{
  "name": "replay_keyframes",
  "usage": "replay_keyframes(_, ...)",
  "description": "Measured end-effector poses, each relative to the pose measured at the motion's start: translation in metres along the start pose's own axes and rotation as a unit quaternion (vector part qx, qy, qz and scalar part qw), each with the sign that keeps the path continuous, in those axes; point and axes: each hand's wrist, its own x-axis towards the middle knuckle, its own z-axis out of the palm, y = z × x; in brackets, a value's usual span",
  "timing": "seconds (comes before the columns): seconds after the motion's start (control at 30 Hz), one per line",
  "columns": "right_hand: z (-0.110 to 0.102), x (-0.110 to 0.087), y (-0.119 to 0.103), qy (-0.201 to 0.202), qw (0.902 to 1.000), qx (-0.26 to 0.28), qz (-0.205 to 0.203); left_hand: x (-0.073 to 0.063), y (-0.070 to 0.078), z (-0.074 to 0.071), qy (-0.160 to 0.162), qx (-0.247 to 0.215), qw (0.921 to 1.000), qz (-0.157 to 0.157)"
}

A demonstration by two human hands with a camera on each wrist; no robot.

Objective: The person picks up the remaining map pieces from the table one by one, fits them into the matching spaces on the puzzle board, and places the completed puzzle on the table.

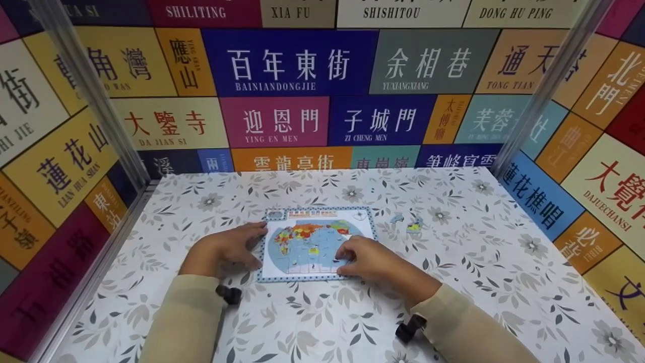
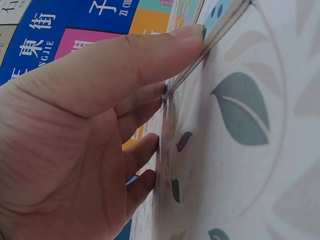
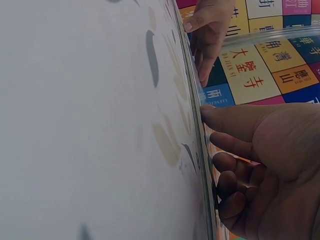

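Note:
A flat world-map jigsaw puzzle [image 1: 302, 277] with a dotted blue border lies on the table. My left hand [image 1: 234, 245] rests at its left edge, fingers spread and loosely bent. In the left wrist view, the thumb [image 2: 187, 42] touches the board's edge. Over the map's right side, my right hand [image 1: 370, 257] has bent fingers, their tips at the map surface. The right wrist view shows these fingers [image 3: 227, 162] curled low by the board; whether a piece lies between them is hidden. Loose puzzle pieces [image 1: 414, 226] lie right of the board.
A white tablecloth [image 1: 211, 322] with grey leaves and flowers covers the table. Walls of colourful sign panels [image 1: 289, 63] stand behind and at both sides, with clear-looking posts [image 1: 549, 85] at the back corners. Dark clips [image 1: 410, 328] sit on both wrists.

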Motion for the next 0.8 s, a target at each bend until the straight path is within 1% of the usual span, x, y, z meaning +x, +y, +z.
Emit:
replay_keyframes(0.27,-0.002,0.0,0.0,-0.008,0.9999,0.003,0.007,-0.002,0.001,-0.001,-0.003,-0.011,0.9999,-0.007)
replay_keyframes(0.4,-0.002,0.001,0.0,-0.01,0.9999,0.005,0.009,-0.002,0.002,-0.001,-0.002,-0.004,1.0,-0.007)
replay_keyframes(0.53,-0.003,0.001,0.001,-0.01,0.9999,0.01,0.001,-0.001,0.001,-0.001,-0.001,-0.001,1.0,-0.002)
replay_keyframes(0.7,-0.011,0.001,0.003,-0.002,0.9998,0.004,-0.022,-0.002,-0.001,0.0,0.002,0.025,0.9995,0.019)
replay_keyframes(0.8,-0.021,0.0,0.004,0.003,0.9999,0.001,-0.013,-0.002,-0.001,0.0,0.004,0.033,0.9992,0.024)
